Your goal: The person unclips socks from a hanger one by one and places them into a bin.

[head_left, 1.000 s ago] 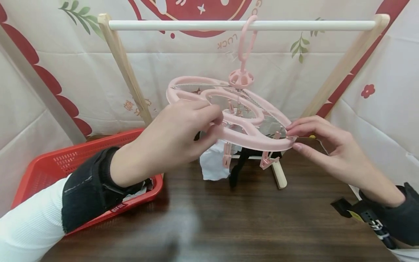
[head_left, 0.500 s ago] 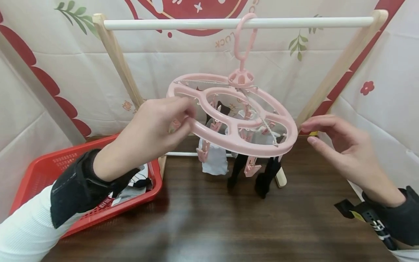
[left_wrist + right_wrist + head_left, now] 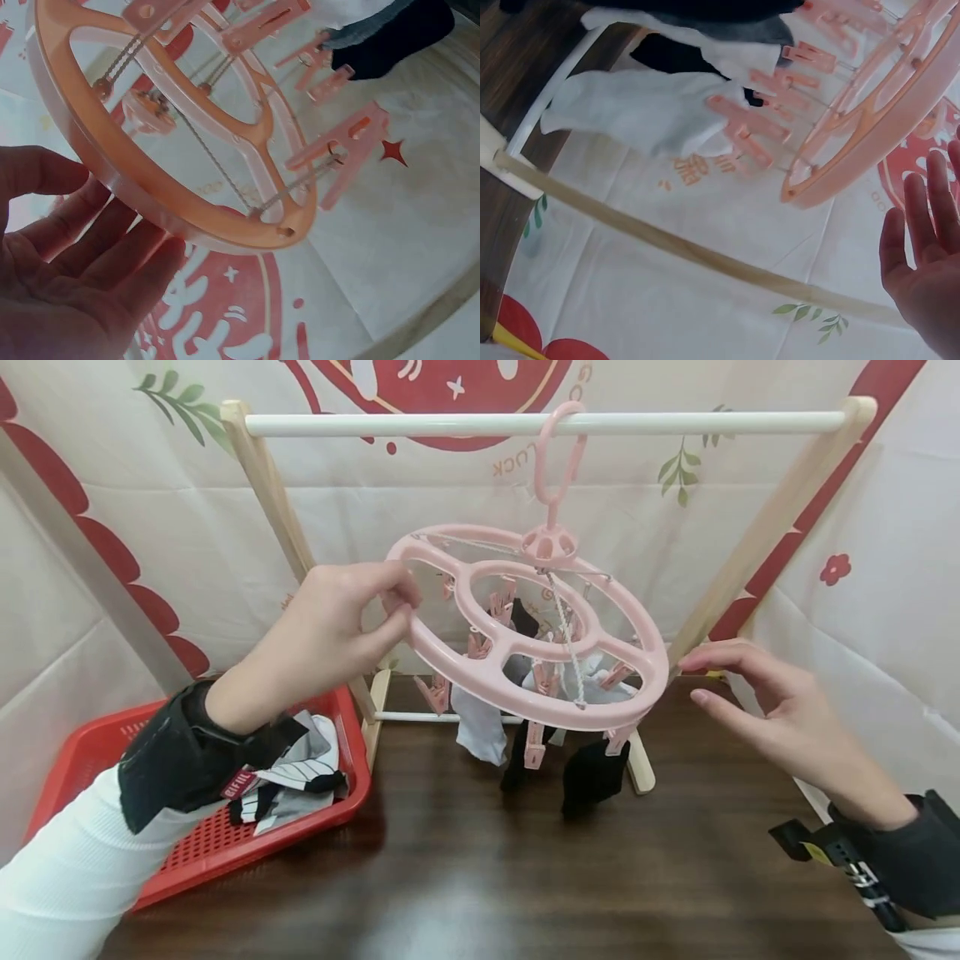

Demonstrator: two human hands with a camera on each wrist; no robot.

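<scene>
Lying lower left, clothes (image 3: 311, 768) in the red basket (image 3: 357, 777) remain unhung; my left fingers (image 3: 393, 581) pinch the pink hanger (image 3: 480, 677), centre, where bare clips (image 3: 435, 695) dangle and several socks (image 3: 594, 777) already hang; centre right, my right fingers (image 3: 731, 656) spread loosely, holding nothing.

There is one left hand (image 3: 330, 622), one right hand (image 3: 776, 706), one pink hanger (image 3: 536, 647) — one rack (image 3: 405, 425), one basket (image 3: 357, 768), two black wristbands (image 3: 167, 756).
</scene>
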